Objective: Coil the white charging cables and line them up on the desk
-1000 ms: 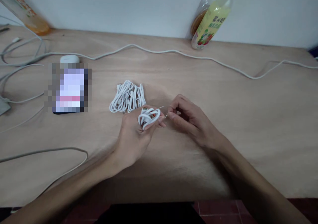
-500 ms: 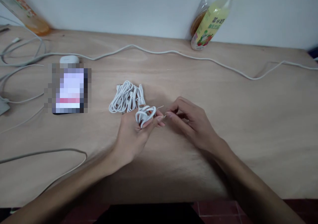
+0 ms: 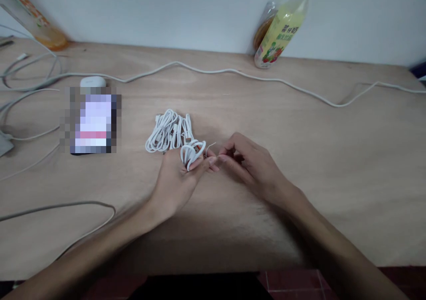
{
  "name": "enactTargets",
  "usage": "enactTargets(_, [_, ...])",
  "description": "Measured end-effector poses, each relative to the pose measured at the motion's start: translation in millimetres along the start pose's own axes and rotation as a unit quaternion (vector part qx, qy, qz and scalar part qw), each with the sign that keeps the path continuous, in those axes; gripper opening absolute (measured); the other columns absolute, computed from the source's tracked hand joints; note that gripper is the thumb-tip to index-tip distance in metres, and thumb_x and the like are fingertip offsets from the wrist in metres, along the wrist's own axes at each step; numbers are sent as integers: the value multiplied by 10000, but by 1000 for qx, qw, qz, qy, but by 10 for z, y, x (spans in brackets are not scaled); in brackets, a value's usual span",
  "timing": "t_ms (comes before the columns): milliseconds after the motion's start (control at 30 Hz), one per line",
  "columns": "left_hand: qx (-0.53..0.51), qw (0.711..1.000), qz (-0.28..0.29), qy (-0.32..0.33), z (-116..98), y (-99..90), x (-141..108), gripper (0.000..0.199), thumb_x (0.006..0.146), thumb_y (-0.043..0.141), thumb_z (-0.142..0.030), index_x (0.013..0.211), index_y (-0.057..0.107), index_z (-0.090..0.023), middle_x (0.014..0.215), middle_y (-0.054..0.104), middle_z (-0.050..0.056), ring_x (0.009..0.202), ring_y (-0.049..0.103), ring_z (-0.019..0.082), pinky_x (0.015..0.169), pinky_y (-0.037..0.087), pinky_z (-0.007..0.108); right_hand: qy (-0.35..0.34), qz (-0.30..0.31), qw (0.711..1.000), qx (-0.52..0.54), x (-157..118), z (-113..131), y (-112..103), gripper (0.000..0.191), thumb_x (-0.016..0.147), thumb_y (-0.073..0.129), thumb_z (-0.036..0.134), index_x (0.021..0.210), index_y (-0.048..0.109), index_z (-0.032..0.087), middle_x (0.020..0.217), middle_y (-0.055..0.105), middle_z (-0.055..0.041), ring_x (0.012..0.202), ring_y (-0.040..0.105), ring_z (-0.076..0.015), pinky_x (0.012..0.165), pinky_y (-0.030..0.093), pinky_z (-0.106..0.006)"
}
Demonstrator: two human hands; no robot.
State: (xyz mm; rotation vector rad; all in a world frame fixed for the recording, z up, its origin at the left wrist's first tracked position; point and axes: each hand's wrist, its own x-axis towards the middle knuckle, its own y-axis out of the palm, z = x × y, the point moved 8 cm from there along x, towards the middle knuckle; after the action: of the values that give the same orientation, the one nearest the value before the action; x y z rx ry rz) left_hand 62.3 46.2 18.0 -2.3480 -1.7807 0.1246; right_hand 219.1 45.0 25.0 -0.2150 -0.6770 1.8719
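Observation:
A small coiled white cable is gripped by my left hand, low in the middle of the head view. A thin pale tie sticks up by its fingertips. My right hand is closed in a pinch, its fingertips close to the left ones; what lies between them is too small to make out. Just behind my left hand, several bundled white cables lie on the wooden table.
At left are a blurred phone, a white case and loose cables. One long white cable crosses the back. A yellow bottle leans at the wall; an orange-labelled bottle stands back left.
My right hand has shifted slightly left, its fingertips nearer to my left hand. The coil in my left hand is turned a little, and the thin tie curves more visibly.

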Motion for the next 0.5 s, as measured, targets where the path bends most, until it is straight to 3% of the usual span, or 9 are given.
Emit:
enactTargets(233, [24,1000,-13,14,30,-21,-12,260,981,707,-192,728,683,-250,807,817,2,782,787,203,775,646,329,-16,-15,1000,-22,-20,11,26,163,1110,601,325,966,606,250,966,696,-32,773,572,-171,712,463,-316])
enactTargets(500, [-29,999,-16,-1,-11,-16,21,385,950,743,-191,620,550,-240,807,792,8,737,783,185,756,681,322,-20,-19,1000,3,-4,12,-19,166,1130,592,323,991,643,247,953,671,-26,792,586,-176,705,460,-317])
